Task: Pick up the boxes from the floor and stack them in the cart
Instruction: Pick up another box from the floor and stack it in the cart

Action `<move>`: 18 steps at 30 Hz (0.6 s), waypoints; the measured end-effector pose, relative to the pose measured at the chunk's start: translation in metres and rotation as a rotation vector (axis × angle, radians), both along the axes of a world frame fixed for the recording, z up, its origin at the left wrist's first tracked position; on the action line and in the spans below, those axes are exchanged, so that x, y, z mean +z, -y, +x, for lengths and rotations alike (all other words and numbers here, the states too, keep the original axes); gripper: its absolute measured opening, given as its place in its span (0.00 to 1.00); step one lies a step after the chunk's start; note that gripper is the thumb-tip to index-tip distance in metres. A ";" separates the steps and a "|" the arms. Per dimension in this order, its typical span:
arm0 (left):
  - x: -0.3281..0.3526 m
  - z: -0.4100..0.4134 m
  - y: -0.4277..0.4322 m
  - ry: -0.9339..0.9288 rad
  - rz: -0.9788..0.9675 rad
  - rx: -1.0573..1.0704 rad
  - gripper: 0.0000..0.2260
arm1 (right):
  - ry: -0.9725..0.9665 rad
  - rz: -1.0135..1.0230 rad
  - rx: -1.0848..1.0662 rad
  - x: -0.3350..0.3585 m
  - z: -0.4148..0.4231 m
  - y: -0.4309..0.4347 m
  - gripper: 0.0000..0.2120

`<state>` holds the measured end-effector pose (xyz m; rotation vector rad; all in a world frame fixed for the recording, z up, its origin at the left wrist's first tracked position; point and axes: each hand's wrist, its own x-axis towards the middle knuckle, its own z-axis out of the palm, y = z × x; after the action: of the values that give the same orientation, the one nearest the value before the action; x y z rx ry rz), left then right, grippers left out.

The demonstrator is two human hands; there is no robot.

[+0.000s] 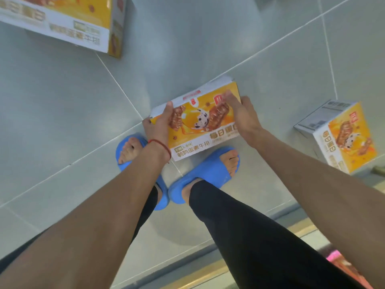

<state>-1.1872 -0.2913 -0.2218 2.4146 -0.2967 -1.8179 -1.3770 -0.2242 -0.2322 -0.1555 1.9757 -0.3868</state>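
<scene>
Caught midway through a single pick-up. Gripped the held box (200,124) at the centre of the frame from both short ends: left hand (159,122) curled round the left end with the thumb laid over the printed top, right hand (243,115) clamped on the right end with fingers lying across the top face. Kept it low over the grey tiled floor (73,105), just ahead of the blue slippers (210,174). Could not tell whether it was clear of the tiles or resting on them.

Counted two more yellow boxes of the same print down on the floor: the upper-left box (62,24), partly cut off by the frame edge, and the right-edge box (341,138), standing at the right of the frame and well apart from the held one. Found no cart anywhere in view, so could not judge how many boxes were stacked there.

Judged the task far from finished, with this box to be lifted and carried over and then at least the other two fetched. Noted a red string (161,146) round the left wrist.
</scene>
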 end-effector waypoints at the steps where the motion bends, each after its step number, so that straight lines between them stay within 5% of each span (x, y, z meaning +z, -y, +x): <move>1: 0.017 0.000 0.003 -0.001 -0.014 -0.037 0.24 | -0.006 0.017 -0.025 0.013 0.005 -0.003 0.31; 7: 0.074 0.040 0.004 -0.037 0.015 -0.104 0.45 | 0.028 0.036 -0.168 0.122 0.038 -0.018 0.28; 11: 0.187 0.058 0.018 -0.130 -0.039 -0.029 0.33 | 0.037 0.002 -0.205 0.206 0.062 -0.009 0.28; 15: 0.273 0.087 0.027 -0.194 -0.084 0.059 0.25 | 0.053 -0.038 -0.194 0.289 0.082 0.007 0.45; 18: 0.336 0.116 0.033 -0.194 -0.094 0.106 0.23 | 0.038 -0.097 -0.140 0.354 0.105 0.022 0.30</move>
<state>-1.0711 -0.3242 0.1143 2.1303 -0.2264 -1.9255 -1.2721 -0.2458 0.1217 -0.0708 1.9368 -0.5730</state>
